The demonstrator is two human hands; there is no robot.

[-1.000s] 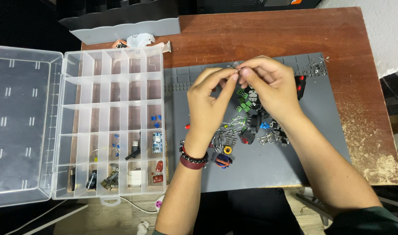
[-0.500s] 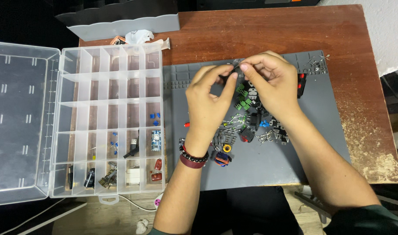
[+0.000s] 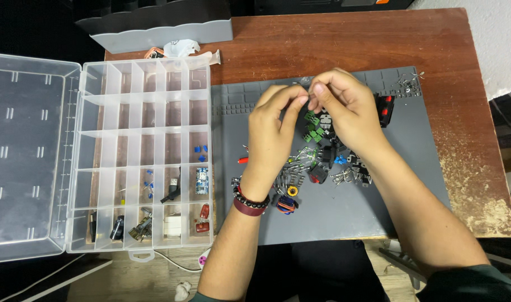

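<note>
Above the grey mat near the table's far edge, my left hand [image 3: 275, 131] and right hand [image 3: 345, 109] pinch a tiny, light, probably fragile component [image 3: 307, 99], best gripped by its body.

Matt grey mat [image 3: 401, 207], worn wooden table [image 3: 333, 45]

A brown wooden table [image 3: 322, 45] fills most of the view, its finish worn pale and flaked along the right front corner. A white wall [image 3: 490, 39] is seen at the upper right, just beyond the table edge. A grey scalloped tray [image 3: 154, 31] is set at the back left edge of the table. Dark floor is seen at the far left and below the front edge, where a white cable [image 3: 177, 262] and a pale wooden board [image 3: 126, 282] are partly visible. Even, soft light; no hard shadows.
</note>
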